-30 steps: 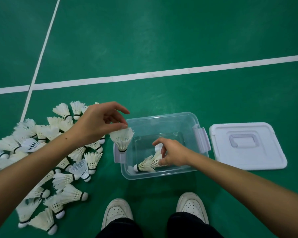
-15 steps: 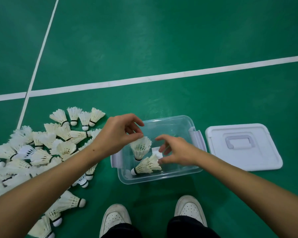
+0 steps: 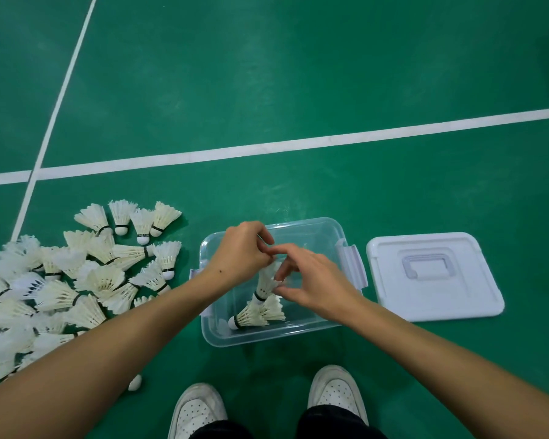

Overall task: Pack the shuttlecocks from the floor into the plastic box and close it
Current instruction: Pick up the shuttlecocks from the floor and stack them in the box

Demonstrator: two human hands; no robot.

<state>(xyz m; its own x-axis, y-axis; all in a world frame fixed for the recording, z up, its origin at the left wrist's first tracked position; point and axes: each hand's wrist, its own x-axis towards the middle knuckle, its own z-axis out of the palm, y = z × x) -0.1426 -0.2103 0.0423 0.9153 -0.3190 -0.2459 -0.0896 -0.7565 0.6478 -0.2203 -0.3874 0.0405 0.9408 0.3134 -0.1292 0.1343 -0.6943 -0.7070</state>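
Observation:
The clear plastic box [image 3: 311, 222] stands open on the green floor in front of my feet. Two shuttlecocks [image 3: 257, 313] lie nested on its bottom, cork to the left. Above them a third shuttlecock [image 3: 266, 282] hangs cork down inside the box. My left hand [image 3: 240, 256] pinches its feather top from the left. My right hand [image 3: 314, 280] curls thumb and fingers onto its skirt from the right, and the fingertips of both hands meet over it. A big pile of white shuttlecocks [image 3: 76, 280] lies on the floor left of the box, partly hidden by my left forearm.
The white lid [image 3: 431, 280] lies flat on the floor just right of the box, handle side up. My two white shoes [image 3: 200, 410] [image 3: 336, 394] stand close below the box. One shuttlecock cork [image 3: 135, 382] peeks out under my left forearm. White court lines cross the floor beyond.
My left hand has carried the shuttlecock from the box's left edge to its middle. My right hand has lifted off the lying shuttlecocks and come up to meet it.

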